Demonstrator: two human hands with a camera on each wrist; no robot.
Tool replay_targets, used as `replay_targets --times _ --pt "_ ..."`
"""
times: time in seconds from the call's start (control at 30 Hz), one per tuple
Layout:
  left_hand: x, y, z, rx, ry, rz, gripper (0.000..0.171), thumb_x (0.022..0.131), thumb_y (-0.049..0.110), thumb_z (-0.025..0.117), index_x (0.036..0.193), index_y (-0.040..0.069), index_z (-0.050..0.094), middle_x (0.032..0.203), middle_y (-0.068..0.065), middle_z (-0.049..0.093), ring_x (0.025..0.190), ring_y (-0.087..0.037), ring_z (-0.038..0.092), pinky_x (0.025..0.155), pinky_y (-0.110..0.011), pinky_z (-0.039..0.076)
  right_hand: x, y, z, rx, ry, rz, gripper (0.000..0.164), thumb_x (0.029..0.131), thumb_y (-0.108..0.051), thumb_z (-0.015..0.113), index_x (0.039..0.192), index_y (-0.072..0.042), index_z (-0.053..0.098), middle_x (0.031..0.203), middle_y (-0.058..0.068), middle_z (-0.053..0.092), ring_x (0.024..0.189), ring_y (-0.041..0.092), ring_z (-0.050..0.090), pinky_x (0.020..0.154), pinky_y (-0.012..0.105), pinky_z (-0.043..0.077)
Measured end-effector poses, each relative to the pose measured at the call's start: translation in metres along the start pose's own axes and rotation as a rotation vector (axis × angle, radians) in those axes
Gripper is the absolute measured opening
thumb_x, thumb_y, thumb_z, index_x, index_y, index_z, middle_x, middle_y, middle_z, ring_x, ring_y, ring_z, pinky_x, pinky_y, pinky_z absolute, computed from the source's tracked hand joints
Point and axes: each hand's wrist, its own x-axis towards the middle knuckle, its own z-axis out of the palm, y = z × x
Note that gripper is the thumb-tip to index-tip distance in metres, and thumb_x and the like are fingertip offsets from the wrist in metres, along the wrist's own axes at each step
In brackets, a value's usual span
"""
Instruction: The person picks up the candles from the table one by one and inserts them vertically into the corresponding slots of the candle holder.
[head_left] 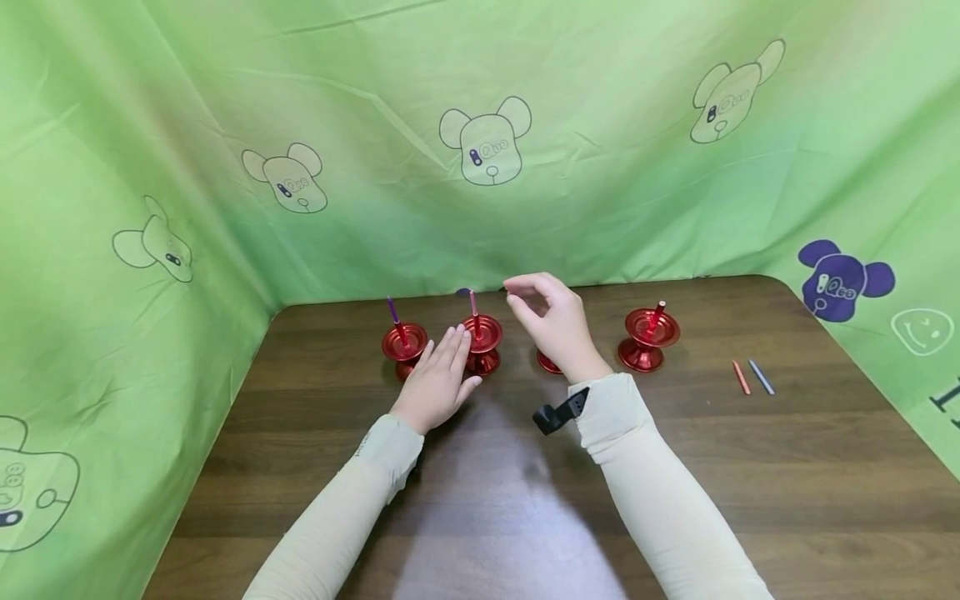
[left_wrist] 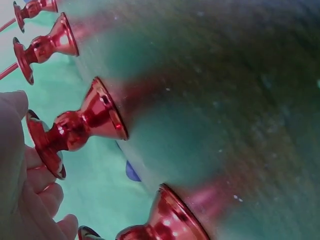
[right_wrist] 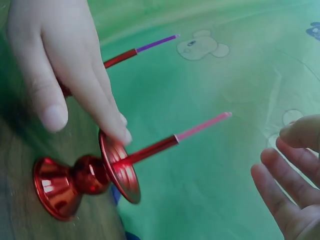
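Note:
Several red metal candle holders stand in a row. My left hand (head_left: 441,379) lies flat with fingers straight, fingertips at the dish rim of the second candle holder (head_left: 486,335). That holder has a thin pink candle (right_wrist: 205,125) upright in its red tube. A purple candle (head_left: 392,310) stands in the leftmost candle holder (head_left: 405,342), partly behind the left hand. Right of the pink candle, my right hand (head_left: 557,321) is raised, fingers loosely bent, nothing between them. The third candle holder (head_left: 548,362) is mostly hidden behind it in the head view.
At the right stands the fourth candle holder (head_left: 651,332), its tube without a tall candle. Beyond it, an orange stick (head_left: 741,377) and a blue stick (head_left: 762,377) lie on the wooden table (head_left: 750,483). Green cloth (head_left: 390,233) hangs around the back and sides.

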Motion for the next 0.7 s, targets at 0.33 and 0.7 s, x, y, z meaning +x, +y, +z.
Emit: replay_targets --times 0.33,0.7 --pt "-0.003 0.003 -0.003 0.014 0.064 0.007 0.068 0.107 0.041 0.049 0.161 0.006 0.027 0.166 -0.010 0.026 0.154 -0.026 0.021 0.120 -0.052 0.026 -0.017 0.004 -0.033 -0.156 0.028 -0.088 0.020 0.090 0.001 0.073 0.109 -0.003 0.075 0.105 0.010 0.071 0.098 0.021 0.067 0.085 0.022 0.052" --pt "-0.004 0.019 -0.004 0.077 0.384 0.142 0.051 0.102 0.027 0.058 0.148 0.006 0.051 0.149 -0.011 0.053 0.137 -0.027 0.050 0.114 -0.051 0.037 -0.042 0.026 -0.081 -0.302 0.110 -0.152 0.023 0.086 0.008 0.073 0.107 0.000 0.075 0.101 0.012 0.071 0.089 0.026 0.067 0.080 0.009 0.044"
